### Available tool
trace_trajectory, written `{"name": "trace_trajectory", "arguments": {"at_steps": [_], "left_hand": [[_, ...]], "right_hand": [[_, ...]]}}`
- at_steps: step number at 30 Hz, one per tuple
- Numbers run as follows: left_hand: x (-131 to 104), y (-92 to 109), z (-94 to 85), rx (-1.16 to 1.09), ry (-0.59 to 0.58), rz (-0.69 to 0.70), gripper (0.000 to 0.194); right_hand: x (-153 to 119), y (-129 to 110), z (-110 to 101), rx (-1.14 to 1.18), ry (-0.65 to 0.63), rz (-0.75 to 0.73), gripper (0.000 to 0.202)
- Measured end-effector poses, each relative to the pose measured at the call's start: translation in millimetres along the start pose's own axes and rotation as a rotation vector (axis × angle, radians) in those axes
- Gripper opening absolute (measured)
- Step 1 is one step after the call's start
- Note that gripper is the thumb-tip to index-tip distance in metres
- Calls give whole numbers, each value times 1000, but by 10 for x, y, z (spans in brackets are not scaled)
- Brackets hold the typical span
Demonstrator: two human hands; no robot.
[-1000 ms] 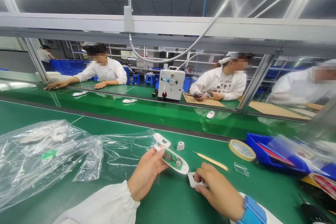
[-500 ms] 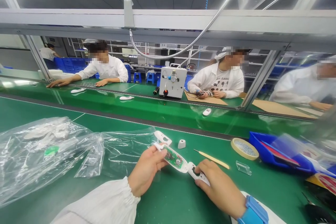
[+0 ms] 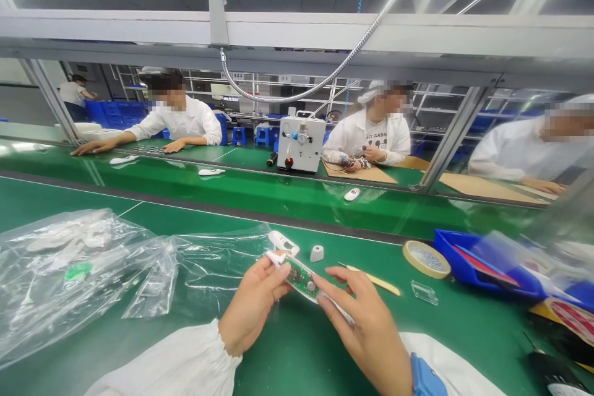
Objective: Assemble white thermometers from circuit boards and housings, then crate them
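Note:
My left hand [image 3: 260, 294] is closed on the left end of a slim white plastic housing, its thumb on top. A green circuit board [image 3: 301, 278] with a round silver part lies inside, face up. My right hand [image 3: 366, 322] is at the housing's right end, fingertips at the board's edge. Under its fingers shows the edge of a white plastic cover [image 3: 344, 314], mostly hidden by the hand. Just beyond lie another white shell with an opening [image 3: 284, 242] and a small white cap [image 3: 317, 253]. A cream-handled pick tool [image 3: 375, 281] rests behind my right hand.
A clear plastic bag [image 3: 69, 278] with white parts spreads at left. On the right are a tape roll [image 3: 426, 258], a clear plastic piece [image 3: 424, 292], a blue bin [image 3: 487, 269] and a dark tool [image 3: 552, 371]. Co-workers sit across the belt [image 3: 250, 189], which carries white parts.
My right hand has moved its fingers from the white cover's window up onto the board end of the housing. My left hand keeps its hold. The view has shifted slightly.

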State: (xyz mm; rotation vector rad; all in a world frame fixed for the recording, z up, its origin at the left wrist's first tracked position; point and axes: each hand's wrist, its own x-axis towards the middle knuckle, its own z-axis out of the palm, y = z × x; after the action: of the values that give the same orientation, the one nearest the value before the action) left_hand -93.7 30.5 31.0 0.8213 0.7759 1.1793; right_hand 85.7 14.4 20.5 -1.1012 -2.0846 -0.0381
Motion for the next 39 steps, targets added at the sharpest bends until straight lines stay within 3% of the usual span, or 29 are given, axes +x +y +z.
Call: {"name": "trace_trajectory", "arguments": {"at_steps": [4,8,10,12,15,21,26,30,33,36,39], "left_hand": [[-5,-3,5,-11,-10,-2,33],[-7,15,16,-35,10,13,34],[4,24,10,-46,42,0,35],[20,27,-6,-55,69,-12,35],[40,12,-41,-59,73,-7,36],[42,-35,-86,-37,55,0,37],[27,-27,-73,-30,52,-29,43],[28,-27,-69,-32,43,-27,44],[22,-42,-59,-28,32,-24,39],[-5,-65,-27,-35,10,-27,35],[-42,-92,18,-68,-40,-40,31]], "right_hand": [[10,7,-24,46,8,16,25],[12,129,-115,59,45,196,24],[10,210,-166,12,-75,313,27],[10,261,-205,-51,-288,400,24],[9,259,-226,-154,-523,432,16],[-10,205,-188,-189,-570,412,5],[-11,243,-165,-146,-535,373,9],[11,271,-191,-118,-435,367,10],[31,227,-212,-55,-265,315,12],[42,119,-177,32,-50,146,12],[36,10,-91,29,41,-7,7]]}}
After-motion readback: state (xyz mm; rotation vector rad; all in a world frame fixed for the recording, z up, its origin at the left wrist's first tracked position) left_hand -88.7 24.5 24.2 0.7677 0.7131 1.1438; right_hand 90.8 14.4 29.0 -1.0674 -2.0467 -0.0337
